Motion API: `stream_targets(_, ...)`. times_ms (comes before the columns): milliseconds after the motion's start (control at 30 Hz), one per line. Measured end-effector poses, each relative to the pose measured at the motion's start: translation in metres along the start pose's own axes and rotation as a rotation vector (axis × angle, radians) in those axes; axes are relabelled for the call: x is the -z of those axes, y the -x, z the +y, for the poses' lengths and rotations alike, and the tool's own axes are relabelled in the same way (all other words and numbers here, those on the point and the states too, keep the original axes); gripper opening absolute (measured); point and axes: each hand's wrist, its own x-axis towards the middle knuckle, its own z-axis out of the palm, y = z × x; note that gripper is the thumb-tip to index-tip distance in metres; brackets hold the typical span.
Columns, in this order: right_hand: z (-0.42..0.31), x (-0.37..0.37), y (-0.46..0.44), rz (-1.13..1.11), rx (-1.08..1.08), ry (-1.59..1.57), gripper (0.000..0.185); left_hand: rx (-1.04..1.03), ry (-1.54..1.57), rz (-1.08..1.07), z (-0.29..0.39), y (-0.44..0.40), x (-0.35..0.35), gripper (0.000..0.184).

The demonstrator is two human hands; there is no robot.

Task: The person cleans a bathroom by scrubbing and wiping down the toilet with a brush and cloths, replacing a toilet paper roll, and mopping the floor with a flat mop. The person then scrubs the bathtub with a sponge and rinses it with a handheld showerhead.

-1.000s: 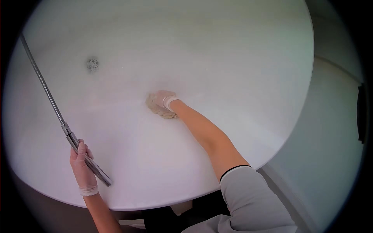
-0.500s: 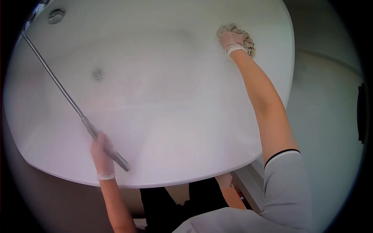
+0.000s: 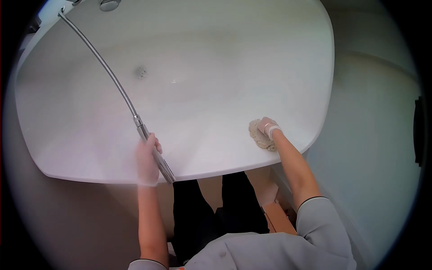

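My left hand (image 3: 148, 162), in a thin clear glove, is wrapped round a slim metal hand shower (image 3: 164, 168) over the near rim of a white bathtub (image 3: 202, 130). The shower's end points down towards me. From its upper end a metal hose (image 3: 96, 53) runs to the far left rim. My right hand (image 3: 269, 127), gloved too, closes on a bunched beige cloth (image 3: 259, 138) with a nubby surface. That cloth lies against the tub's inner wall, near the right front corner. Part of it is hidden under my fingers.
A round drain (image 3: 141, 73) is set in the tub floor, with a chrome overflow knob (image 3: 109, 5) on the far wall. An orange-brown box (image 3: 279, 218) stands below the rim by my legs. A dark object (image 3: 418, 132) is at the far right edge.
My right hand has brought the cloth from the tub's far right side to the near right side. The left hand and hand shower have shifted right, and the camera view has moved.
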Motion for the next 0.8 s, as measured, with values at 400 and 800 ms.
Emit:
stream_targets(400, 0.014, -0.083, 0.026, 0.317, 0.24, -2.191, 0.023, -0.121, -0.588, 0.089, -0.043, 0.009, 0.021, 0.019)
stream_targets(800, 0.222, -0.098, 0.072, 0.288, 0.439, -2.833, 0.045, 0.076, -0.297, -0.105, -0.059, 0.06, -0.08, 0.021)
